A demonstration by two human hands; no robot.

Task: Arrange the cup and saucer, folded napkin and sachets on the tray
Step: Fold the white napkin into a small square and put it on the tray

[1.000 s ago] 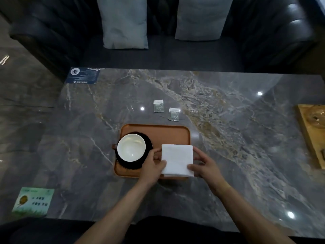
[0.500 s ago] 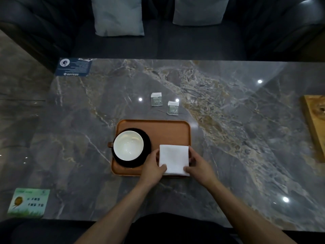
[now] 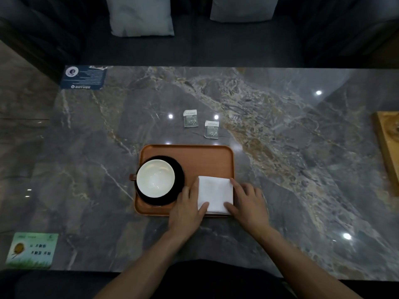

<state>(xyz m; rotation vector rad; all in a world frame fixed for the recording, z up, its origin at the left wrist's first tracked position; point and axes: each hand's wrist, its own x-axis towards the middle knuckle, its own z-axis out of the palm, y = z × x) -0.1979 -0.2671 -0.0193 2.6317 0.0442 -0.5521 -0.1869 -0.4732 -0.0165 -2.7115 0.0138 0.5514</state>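
Note:
An orange-brown tray (image 3: 194, 154) lies on the marble table. On its left half a white cup (image 3: 155, 178) stands on a black saucer (image 3: 178, 169), handle pointing left. A folded white napkin (image 3: 214, 193) lies flat in the tray's near right corner. My left hand (image 3: 186, 209) holds its left edge, thumb on top near the front. My right hand (image 3: 248, 202) holds the right edge the same way. Two small green and white sachets (image 3: 190, 118) (image 3: 211, 129) lie on the table just beyond the tray.
A blue card (image 3: 84, 77) lies at the table's far left corner and a green card (image 3: 32, 250) at the near left. A wooden board (image 3: 388, 152) sits at the right edge. A dark sofa with two pale cushions (image 3: 140, 16) stands behind the table.
Both hands have set the napkin down and shifted it slightly so it sits inside the tray's near right corner. Cup, saucer and sachets have not moved.

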